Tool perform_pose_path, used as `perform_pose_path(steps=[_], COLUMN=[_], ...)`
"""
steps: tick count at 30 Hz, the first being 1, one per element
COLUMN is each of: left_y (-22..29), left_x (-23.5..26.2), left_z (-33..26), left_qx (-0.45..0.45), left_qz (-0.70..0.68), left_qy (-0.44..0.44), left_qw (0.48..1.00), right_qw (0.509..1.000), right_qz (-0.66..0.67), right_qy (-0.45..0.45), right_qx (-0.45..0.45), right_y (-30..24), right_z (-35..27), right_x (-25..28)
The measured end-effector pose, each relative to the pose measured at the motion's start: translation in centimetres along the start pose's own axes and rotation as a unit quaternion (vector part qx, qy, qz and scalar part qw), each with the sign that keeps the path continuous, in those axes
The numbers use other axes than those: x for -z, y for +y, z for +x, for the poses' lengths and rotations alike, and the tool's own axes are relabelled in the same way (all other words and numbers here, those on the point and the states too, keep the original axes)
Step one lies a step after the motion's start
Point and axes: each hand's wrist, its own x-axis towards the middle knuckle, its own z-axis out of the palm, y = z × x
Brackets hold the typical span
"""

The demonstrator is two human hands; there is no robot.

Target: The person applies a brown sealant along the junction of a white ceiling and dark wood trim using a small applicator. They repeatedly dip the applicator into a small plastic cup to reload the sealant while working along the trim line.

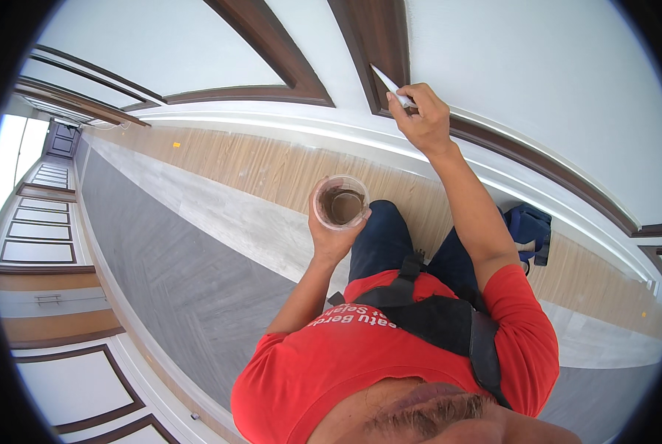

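Note:
My left hand [331,238] is wrapped round a clear plastic cup [357,188] with brown liquid [342,208] in its bottom and brown smears inside its wall. Up at the wall, my right hand [427,124] pinches a slim white tapered tool [390,83]. Its pointed end lies over the dark brown wooden moulding [390,37]; the other end, partly hidden by my fingers, looks dark. Whether it has bristles I cannot make out. The cup is held well below the moulding, in front of my knees.
White wall panels [531,66] with brown trim stand ahead. A white skirting [271,124] runs along the floor edge. Wood-look flooring [249,159] borders pale and grey strips. A dark blue bag [527,228] lies beside my right leg. Panelled walls and a cabinet [49,302] line the left.

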Motion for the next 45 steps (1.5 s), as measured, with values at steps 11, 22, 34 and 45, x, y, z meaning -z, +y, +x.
perform_pose_path(steps=[11, 22, 34, 45], left_y=[-0.2, -0.7, -0.5, -0.6], left_x=[0.2, 0.4, 0.5, 0.5], left_z=[0.1, 0.0, 0.1, 0.1], left_qx=[0.015, 0.008, 0.02, 0.009], left_qz=[-0.007, -0.007, -0.009, -0.015], left_qy=[0.006, 0.006, 0.005, 0.003], left_qw=[1.0, 1.0, 1.0, 1.0], right_qw=[0.999, 0.997, 0.997, 0.999], right_qz=[-0.031, -0.035, -0.044, -0.014], right_qy=[-0.025, -0.066, -0.068, -0.016], right_qx=[0.007, -0.016, -0.009, 0.024], right_y=[1.2, 2.3, 1.4, -0.5], right_z=[-2.2, -4.7, -2.7, 2.0], right_x=[-0.8, -0.9, -0.5, 0.1])
